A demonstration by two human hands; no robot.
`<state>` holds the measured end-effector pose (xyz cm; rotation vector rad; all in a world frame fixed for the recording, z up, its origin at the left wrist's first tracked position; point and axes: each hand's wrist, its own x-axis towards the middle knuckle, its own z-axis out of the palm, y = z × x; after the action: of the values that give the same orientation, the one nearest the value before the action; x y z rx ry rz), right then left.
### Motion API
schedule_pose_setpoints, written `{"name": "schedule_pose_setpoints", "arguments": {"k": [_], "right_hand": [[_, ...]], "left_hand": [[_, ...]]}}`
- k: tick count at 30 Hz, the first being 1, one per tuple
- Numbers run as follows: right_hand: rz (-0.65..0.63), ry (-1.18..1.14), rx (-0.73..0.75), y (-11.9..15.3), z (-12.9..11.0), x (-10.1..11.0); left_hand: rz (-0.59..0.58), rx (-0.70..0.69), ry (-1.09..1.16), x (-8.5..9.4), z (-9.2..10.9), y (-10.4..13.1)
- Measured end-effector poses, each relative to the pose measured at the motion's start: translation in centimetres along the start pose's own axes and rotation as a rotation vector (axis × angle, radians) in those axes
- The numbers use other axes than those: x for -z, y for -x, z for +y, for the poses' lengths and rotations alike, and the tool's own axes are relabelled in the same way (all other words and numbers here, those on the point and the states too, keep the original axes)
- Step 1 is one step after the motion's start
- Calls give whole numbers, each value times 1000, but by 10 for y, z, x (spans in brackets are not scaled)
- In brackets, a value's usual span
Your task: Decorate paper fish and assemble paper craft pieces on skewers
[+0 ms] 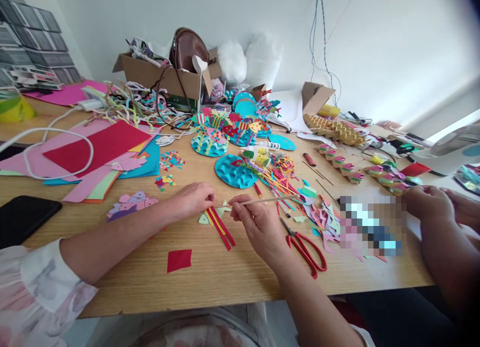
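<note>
My left hand [195,197] is closed at the upper end of some narrow red and yellow paper strips [222,232], its fingertips pressed on them. In my right hand [257,229] a thin wooden stick [272,199] is pinched between thumb and fingers, its length pointing right. Under the strips, between both hands, lies a pale green paper fish [204,218], partly covered. A red paper square [179,260] rests nearer the table edge. Red-handled scissors [305,247] lie just right of my right wrist.
Blue egg-carton pieces [234,171], glue bottles [260,151] and paper scraps [326,217] spread across the middle. Coloured sheets [97,147] and a black phone [28,219] are at left. Another person's hands [427,202] are at right. A cardboard box [161,79] stands behind.
</note>
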<state>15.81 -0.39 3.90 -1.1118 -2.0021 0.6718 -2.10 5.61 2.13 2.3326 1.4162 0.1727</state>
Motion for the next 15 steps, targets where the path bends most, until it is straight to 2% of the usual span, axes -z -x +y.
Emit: {"name": "schedule_pose_setpoints", "arguments": {"k": [15], "right_hand": [[-58, 32, 13, 1, -3, -1]], "left_hand": [[-9, 18, -10, 1, 1, 0]]}}
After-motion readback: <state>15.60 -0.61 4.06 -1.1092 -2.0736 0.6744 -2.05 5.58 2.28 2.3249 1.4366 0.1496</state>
